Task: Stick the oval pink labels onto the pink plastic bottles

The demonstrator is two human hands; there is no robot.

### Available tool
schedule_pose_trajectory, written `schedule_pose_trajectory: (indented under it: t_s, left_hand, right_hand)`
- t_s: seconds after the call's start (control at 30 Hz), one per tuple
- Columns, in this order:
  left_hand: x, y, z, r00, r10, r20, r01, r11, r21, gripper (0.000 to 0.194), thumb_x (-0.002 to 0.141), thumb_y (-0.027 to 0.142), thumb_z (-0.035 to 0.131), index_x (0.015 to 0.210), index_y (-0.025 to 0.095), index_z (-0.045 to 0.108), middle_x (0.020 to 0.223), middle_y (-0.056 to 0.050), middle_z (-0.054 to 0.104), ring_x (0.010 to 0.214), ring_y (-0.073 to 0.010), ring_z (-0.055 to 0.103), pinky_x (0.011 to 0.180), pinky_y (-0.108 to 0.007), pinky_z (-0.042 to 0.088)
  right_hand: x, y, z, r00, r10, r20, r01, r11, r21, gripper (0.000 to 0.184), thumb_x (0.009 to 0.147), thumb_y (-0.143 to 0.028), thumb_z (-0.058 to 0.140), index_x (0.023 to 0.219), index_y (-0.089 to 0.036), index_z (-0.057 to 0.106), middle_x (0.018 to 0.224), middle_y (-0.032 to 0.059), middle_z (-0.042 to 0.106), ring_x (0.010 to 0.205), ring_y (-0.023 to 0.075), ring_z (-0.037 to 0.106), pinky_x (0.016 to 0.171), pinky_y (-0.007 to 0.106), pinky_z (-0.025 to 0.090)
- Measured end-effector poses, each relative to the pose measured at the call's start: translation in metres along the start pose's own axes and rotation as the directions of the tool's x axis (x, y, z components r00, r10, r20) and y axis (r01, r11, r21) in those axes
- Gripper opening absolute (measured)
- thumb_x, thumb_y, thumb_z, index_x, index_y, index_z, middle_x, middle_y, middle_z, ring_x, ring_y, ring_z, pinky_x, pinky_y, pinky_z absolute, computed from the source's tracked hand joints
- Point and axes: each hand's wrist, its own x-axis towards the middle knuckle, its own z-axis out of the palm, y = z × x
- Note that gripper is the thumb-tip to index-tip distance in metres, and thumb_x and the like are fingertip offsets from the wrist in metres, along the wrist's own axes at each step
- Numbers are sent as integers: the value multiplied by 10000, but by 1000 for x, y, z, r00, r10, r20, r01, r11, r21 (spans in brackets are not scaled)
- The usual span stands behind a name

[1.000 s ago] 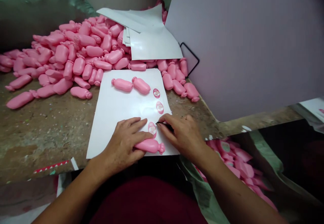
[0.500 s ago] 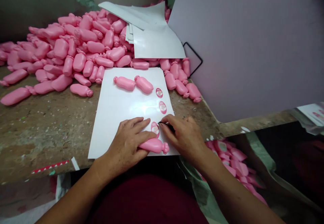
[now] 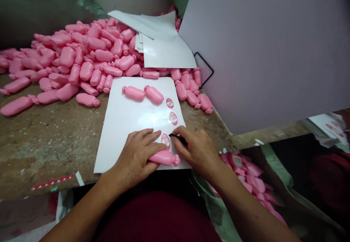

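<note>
My left hand (image 3: 138,153) rests on the white sticker sheet (image 3: 115,140), its thumb and fingers around a small pink plastic bottle (image 3: 164,158) lying on its side near the front edge. Just above that bottle is an oval pink-and-white sticker (image 3: 165,140), close to my left fingertips. My right hand (image 3: 195,145) pinches a slim black pointed tool (image 3: 179,139), its tip at the right side of this sticker; whether it touches is unclear. Two more oval stickers (image 3: 173,118) sit higher on the sheet, and two pink bottles (image 3: 154,94) lie near its top.
A large heap of pink bottles (image 3: 87,70) covers the back of the worktable (image 3: 54,136). More white sheets (image 3: 166,52) lie on the heap. A pale panel (image 3: 259,52) stands at the right. Below the table edge, at the right, a sack holds pink bottles (image 3: 254,176).
The view has shifted slightly. More of the black tool shows beside the sticker, as my right hand has turned a little. My left hand keeps its hold on the bottle.
</note>
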Motion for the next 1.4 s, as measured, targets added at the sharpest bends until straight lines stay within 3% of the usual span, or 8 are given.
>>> schedule_pose_trajectory:
  t_s: [0.2, 0.4, 0.73, 0.97, 1.03, 1.13, 1.27, 1.4]
  left_hand:
    - [0, 0, 0, 1000, -13, 27, 14, 1000, -5, 486, 728, 111, 603, 1178, 253, 720, 1390, -98, 634, 1309, -361, 516, 1012, -571, 425]
    - [0, -3, 0, 998, -42, 36, 43, 999, -19, 465, 749, 132, 610, 1178, 268, 724, 1386, -90, 638, 1314, -358, 516, 1024, -568, 419]
    - [7, 0, -10, 981, -98, 167, 107, 993, -50, 463, 738, 127, 632, 1164, 281, 724, 1447, -89, 587, 1348, -361, 471, 1050, -586, 384]
    - [7, 2, -12, 978, -181, 104, 202, 948, -246, 381, 717, 157, 675, 1070, 279, 752, 1378, -74, 643, 1316, -341, 511, 1093, -554, 346]
    - [12, 7, -19, 948, -314, 62, 308, 844, -439, 290, 756, 255, 708, 1042, 248, 752, 1239, -76, 716, 1189, -314, 604, 1052, -495, 398]
    - [23, 13, -26, 816, -576, 49, 405, 509, -759, 318, 797, 431, 722, 1024, 208, 734, 1047, -59, 749, 1005, -250, 661, 910, -373, 477]
    - [38, 13, -20, 687, -713, 142, 252, 50, -967, 392, 789, 496, 728, 945, 138, 709, 954, -79, 721, 949, -209, 661, 840, -318, 491]
    - [42, 9, -11, 633, -761, 138, 181, -28, -983, 318, 774, 404, 765, 890, 128, 656, 836, -46, 683, 880, -182, 669, 851, -334, 518]
  right_hand:
    - [1, -3, 1, 999, 41, 6, -41, 999, 10, 128, 900, -200, 551, 896, -177, 676, 801, 58, 775, 701, 221, 683, 681, 344, 337]
    - [3, 3, -4, 982, 139, 127, -169, 947, 273, 138, 905, -250, 531, 917, -209, 662, 848, 41, 767, 741, 204, 682, 676, 300, 412]
    - [7, -1, -2, 996, 48, 72, -57, 991, 122, 136, 903, -226, 524, 895, -202, 657, 850, 64, 774, 712, 213, 673, 681, 321, 376]
    - [1, 4, -1, 998, 17, 63, -25, 991, 128, 122, 915, -223, 542, 941, -206, 660, 862, 32, 776, 736, 194, 680, 719, 327, 355]
    - [0, 3, -1, 997, 41, 59, -46, 994, 96, 120, 913, -221, 548, 940, -192, 661, 855, 45, 775, 743, 210, 681, 714, 335, 329]
    - [1, -1, -1, 996, 59, 70, -63, 996, 66, 115, 915, -261, 574, 923, -188, 662, 870, 55, 777, 743, 218, 672, 720, 343, 304]
    - [7, -5, 0, 994, 87, 60, -88, 996, 22, 181, 913, -334, 605, 814, -185, 634, 806, 44, 754, 646, 178, 593, 721, 349, 296]
    - [8, 0, -2, 981, 173, 85, -191, 926, 325, 265, 848, -380, 642, 671, -200, 561, 615, -12, 606, 568, 135, 480, 631, 304, 318]
